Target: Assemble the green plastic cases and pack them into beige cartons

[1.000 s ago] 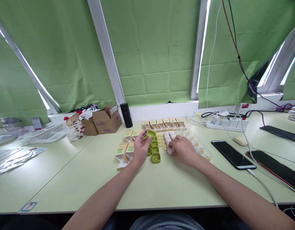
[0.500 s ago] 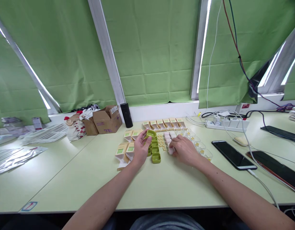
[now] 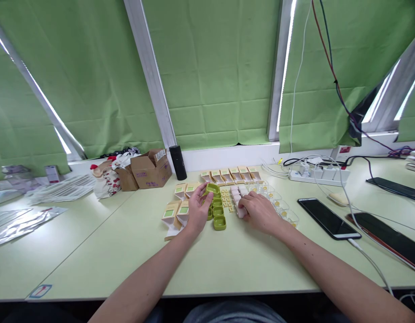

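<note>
My left hand [image 3: 198,207] is closed on a small square green box [image 3: 213,188], its open hollow facing up, held above other green boxes [image 3: 219,222] set in rows on the table. To the right, my right hand [image 3: 258,210] has its fingertips closed at the nearest of the pale pinkish-white blocks [image 3: 241,212]; whether that block is lifted cannot be made out. Between the green boxes and the blocks lie small yellow square pieces [image 3: 226,198]. Clear plastic pieces with yellow centres [image 3: 284,204] sit beyond my right hand, partly hidden by it.
Folded card sleeves with green labels [image 3: 170,212] stand left of my left hand, and more card sleeves [image 3: 224,176] line the back. A cardboard box [image 3: 151,172] and black bottle [image 3: 178,162] are behind. At right lie a phone [image 3: 328,218], cables and a power strip [image 3: 320,175].
</note>
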Demonstrator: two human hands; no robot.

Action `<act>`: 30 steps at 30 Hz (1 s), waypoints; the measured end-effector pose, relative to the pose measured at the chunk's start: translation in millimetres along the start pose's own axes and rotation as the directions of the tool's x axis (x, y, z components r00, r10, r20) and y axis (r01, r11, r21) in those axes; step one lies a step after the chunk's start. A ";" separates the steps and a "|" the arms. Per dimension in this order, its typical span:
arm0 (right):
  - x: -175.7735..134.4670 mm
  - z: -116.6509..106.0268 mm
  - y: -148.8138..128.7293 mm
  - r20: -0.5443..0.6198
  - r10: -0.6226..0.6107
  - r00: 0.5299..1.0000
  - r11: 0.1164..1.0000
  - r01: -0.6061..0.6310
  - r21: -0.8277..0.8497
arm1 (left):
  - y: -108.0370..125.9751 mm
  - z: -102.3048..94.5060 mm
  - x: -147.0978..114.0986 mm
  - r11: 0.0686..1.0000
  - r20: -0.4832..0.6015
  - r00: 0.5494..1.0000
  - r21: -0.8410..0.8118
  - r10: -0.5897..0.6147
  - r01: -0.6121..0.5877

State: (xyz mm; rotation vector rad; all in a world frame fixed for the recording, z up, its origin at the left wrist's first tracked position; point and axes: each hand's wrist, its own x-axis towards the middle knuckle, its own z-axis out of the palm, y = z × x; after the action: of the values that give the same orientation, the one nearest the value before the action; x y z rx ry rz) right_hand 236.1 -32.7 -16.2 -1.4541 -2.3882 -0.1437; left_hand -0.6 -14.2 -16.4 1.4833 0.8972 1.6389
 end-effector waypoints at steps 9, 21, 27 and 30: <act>4.8 -0.8 -1.6 -0.136 0.027 0.990 0.983 -0.002 0.181 | 0.1 -0.2 -0.6 0.999 0.064 0.998 -0.047 0.006 -0.003; 39.4 9.1 -41.9 -0.324 0.169 0.931 0.542 0.187 0.819 | -2.5 1.9 -0.2 0.998 0.093 0.994 -0.017 0.062 -0.061; 42.3 23.7 -45.5 -0.454 0.156 0.877 0.619 0.272 0.737 | -3.5 5.5 -2.2 0.999 0.109 0.994 0.023 0.021 -0.024; 41.4 29.3 -45.5 -0.504 0.168 0.847 0.628 0.303 0.717 | -0.8 7.0 -5.7 0.997 0.127 0.992 0.078 0.003 -0.013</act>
State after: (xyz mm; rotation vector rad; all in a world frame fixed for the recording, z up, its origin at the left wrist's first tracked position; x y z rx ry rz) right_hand 172.0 -11.6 -25.6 -0.7437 -1.6681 0.3974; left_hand 6.8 -18.7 -19.3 1.6269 0.8955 1.5115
